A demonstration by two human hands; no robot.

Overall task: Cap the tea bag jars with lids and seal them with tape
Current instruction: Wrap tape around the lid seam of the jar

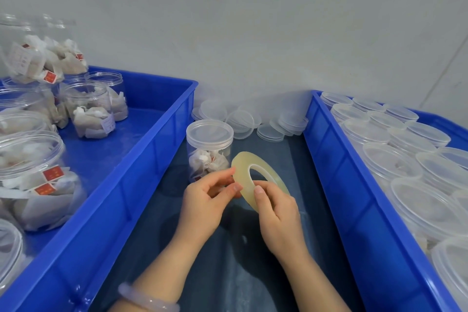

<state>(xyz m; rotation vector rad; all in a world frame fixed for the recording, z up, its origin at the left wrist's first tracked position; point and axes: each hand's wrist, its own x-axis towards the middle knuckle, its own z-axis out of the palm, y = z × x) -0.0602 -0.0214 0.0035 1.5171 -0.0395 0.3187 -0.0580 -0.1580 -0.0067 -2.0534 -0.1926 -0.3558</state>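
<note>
Behind my grip on the pale translucent tape roll (240, 172): capped clear plastic jar (209, 149), then loose round clear lids (243, 121). Left: blue plastic crate (152, 159) holding open jars (88, 111). Right: second crate (342, 172), lidded jars (390, 159).

- tape roll (241, 165): translucent yellowish plastic film, glossy
- capped jar (209, 150): clear smooth plastic, lid frosted
- tea bags (211, 163): white, matt, paper-like, fine weave
- loose lids (243, 121): frosted translucent plastic
- left bin (141, 159), right bin (336, 159): blue moulded plastic, shiny
- tabletop (228, 261): dark blue, smooth, slight sheen
- bracelet (149, 299): pale pink, polished, stone-like
- wall (253, 33): matt grey-white
</note>
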